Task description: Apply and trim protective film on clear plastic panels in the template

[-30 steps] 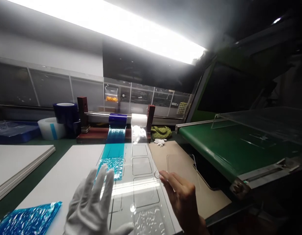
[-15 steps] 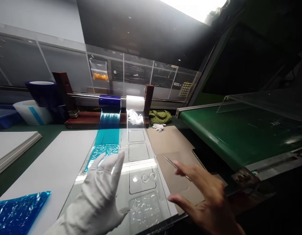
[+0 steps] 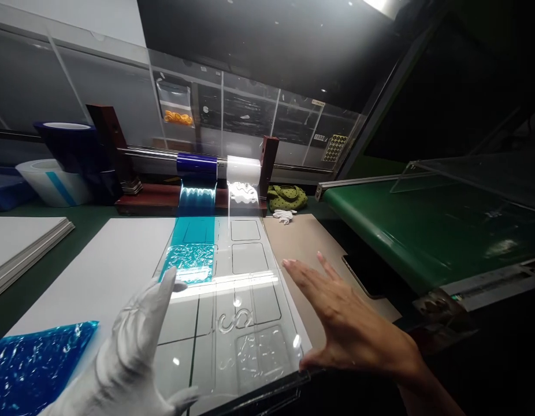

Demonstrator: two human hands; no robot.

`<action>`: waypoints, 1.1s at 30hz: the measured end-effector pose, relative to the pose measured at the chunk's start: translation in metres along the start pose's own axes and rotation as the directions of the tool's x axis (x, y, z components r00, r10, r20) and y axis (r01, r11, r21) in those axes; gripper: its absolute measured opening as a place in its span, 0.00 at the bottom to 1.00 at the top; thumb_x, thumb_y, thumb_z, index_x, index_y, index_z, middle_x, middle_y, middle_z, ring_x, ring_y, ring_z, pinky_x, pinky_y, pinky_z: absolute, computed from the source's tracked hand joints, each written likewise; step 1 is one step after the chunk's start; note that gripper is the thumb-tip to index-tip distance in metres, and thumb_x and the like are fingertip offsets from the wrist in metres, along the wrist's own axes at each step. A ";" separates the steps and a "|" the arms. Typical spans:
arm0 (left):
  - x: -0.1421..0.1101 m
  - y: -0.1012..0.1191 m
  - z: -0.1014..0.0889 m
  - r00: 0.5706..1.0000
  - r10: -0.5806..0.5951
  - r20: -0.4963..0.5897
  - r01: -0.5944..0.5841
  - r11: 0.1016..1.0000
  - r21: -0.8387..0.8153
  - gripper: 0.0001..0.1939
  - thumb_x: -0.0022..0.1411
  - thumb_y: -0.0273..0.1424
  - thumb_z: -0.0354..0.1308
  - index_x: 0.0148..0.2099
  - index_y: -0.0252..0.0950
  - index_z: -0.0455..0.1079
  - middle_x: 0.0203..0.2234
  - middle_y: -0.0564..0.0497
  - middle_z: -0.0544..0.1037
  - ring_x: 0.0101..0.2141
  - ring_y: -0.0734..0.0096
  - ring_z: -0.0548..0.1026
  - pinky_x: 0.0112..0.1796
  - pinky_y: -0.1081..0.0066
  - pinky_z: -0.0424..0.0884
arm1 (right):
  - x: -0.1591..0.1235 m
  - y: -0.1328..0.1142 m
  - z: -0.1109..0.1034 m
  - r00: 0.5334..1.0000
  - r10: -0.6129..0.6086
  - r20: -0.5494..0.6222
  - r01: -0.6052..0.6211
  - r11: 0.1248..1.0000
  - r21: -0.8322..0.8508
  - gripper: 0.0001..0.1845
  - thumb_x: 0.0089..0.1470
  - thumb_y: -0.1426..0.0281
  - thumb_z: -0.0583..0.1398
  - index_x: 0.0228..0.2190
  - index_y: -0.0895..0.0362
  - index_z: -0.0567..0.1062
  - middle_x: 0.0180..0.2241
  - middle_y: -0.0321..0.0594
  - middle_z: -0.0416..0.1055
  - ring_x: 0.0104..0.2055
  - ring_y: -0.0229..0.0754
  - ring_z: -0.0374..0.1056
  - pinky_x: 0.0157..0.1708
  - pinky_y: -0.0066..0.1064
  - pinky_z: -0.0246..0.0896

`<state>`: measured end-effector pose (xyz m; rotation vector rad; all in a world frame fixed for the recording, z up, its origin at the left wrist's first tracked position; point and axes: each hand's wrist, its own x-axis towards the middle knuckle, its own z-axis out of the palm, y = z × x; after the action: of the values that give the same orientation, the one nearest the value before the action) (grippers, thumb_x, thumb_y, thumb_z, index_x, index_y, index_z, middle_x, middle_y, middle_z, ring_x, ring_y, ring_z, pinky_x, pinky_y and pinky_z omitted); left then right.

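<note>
A clear acrylic sheet [image 3: 233, 300] with cut rectangular outlines lies on a white board [image 3: 107, 271], running from the near edge toward two film rolls. My left hand [image 3: 133, 352], in a white glove, rests flat on the sheet's left part with fingers spread. My bare right hand [image 3: 341, 323] is open too, its thumb touching the sheet's near right corner and its fingers stretched over the brown board [image 3: 302, 242]. Blue film [image 3: 192, 248] from the blue roll [image 3: 197, 164] covers the sheet's far left strip. Clear film comes off the white roll [image 3: 244, 169].
A green conveyor belt [image 3: 406, 231] runs along the right. Spare blue and white film rolls [image 3: 59, 162] stand far left. A crumpled blue film piece [image 3: 29, 370] lies near left. A white panel [image 3: 20, 242] sits at left; a glove [image 3: 285, 215] and green cloth [image 3: 287, 198] lie by the roll stand.
The view tilted down. My right hand moved from the sheet's right edge outward, then back to the near right corner. My left hand slid nearer along the sheet.
</note>
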<state>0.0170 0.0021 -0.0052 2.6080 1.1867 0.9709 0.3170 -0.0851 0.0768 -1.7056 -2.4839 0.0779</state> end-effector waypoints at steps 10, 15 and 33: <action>-0.020 0.029 0.012 0.913 -0.240 0.329 0.392 0.735 -0.553 0.60 0.45 0.57 0.59 0.69 0.45 0.27 0.68 0.42 0.43 0.65 0.41 0.47 0.59 0.37 0.51 | 0.006 0.004 0.053 0.992 0.060 0.109 -0.095 0.927 0.362 0.75 0.32 0.44 0.69 0.66 0.53 0.32 0.66 0.55 0.47 0.68 0.67 0.36 0.59 0.66 0.43; 0.007 -0.005 -0.010 0.939 -0.083 0.335 0.073 0.996 0.041 0.57 0.39 0.42 0.64 0.69 0.40 0.42 0.59 0.34 0.62 0.57 0.34 0.62 0.52 0.33 0.58 | 0.010 -0.007 0.014 1.000 0.004 -0.023 -0.005 1.000 -0.031 0.67 0.41 0.56 0.69 0.67 0.56 0.33 0.64 0.55 0.54 0.65 0.63 0.49 0.62 0.65 0.31; -0.005 -0.021 -0.008 0.913 0.019 0.407 0.012 0.997 -0.075 0.66 0.39 0.40 0.69 0.69 0.45 0.27 0.65 0.41 0.51 0.64 0.48 0.52 0.61 0.47 0.54 | -0.009 0.021 0.041 0.999 0.015 0.050 -0.022 0.990 0.141 0.65 0.44 0.49 0.65 0.66 0.52 0.29 0.67 0.52 0.44 0.68 0.68 0.36 0.60 0.68 0.38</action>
<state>-0.0038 0.0121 -0.0083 2.5749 1.0141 0.4230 0.3345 -0.0849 0.0333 -1.6890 -2.4316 0.2941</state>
